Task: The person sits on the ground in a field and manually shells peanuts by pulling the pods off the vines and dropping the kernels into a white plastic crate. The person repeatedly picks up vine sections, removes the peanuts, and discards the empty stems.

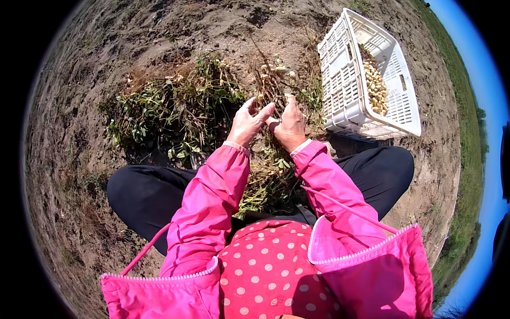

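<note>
A pulled-up peanut plant (271, 85), with brown roots and pale pods, lies in front of me between my hands. My right hand (290, 125) is closed around its stems from the right side. My left hand (244, 124) is at the plant's left side, thumb and forefinger spread near a pale peanut pod (260, 97); its other fingers are partly hidden, so its hold is unclear. Leafy stems (281, 161) trail below my wrists toward my lap. To the left, a heap of peanut plants (171, 111) with green leaves rests on the soil.
A white slatted plastic crate (342, 79) stands tilted at the right, with many peanuts (374, 83) inside. My bent knees (147, 195) in dark trousers flank the plants. Dry soil (79, 99) surrounds me, with a green field (466, 119) beyond at the right.
</note>
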Demonstrator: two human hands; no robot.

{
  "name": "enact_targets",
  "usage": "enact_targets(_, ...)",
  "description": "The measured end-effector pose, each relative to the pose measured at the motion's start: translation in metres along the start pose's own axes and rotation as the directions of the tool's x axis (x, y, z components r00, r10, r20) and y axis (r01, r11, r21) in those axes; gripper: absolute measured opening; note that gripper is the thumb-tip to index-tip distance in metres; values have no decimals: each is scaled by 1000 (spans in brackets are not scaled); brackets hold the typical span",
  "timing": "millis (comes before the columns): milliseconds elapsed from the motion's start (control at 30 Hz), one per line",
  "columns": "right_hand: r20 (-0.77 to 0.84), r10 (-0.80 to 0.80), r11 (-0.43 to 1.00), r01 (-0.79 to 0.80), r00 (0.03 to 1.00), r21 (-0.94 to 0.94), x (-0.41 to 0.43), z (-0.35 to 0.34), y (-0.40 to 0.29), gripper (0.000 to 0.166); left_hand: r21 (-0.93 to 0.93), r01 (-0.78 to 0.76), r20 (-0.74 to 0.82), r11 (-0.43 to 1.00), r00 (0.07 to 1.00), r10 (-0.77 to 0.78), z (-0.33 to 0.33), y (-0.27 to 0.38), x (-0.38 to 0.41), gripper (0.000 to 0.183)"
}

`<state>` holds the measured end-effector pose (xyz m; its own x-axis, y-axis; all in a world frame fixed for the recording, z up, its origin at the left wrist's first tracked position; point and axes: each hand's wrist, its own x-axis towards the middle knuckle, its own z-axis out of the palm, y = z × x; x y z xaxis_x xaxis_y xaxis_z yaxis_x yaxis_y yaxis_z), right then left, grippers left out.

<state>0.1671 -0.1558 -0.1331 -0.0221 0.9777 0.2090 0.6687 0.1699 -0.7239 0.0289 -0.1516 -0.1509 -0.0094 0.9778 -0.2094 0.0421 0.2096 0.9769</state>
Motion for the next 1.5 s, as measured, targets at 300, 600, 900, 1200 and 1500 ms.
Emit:
enact_targets(300,-20,-557,764,502,830,-406,-4,-54,-61,73,-647,116,82,754,993,-82,-23,29,-14,23)
enact_targets(600,49,-416,906,418,908,-62,-33,-7,-47,43,-779,120,60,616,991,-117,-23,8,-12,42)
enact_targets(900,369,-349,932,276,861,235,-26,-59,-79,39,-741,144,136,656,989,-63,-52,-10,-5,28)
enact_targets(1200,151,-368,927,349,918,138,-29,-14,-30,19,-792,83,187,605,976,110,-42,-7,-3,28)
enact_targets(1500,581,95,-54,-579,808,814,46,-37,-12,71,-476,174,413,862,910,45,-6,46,-29,31)
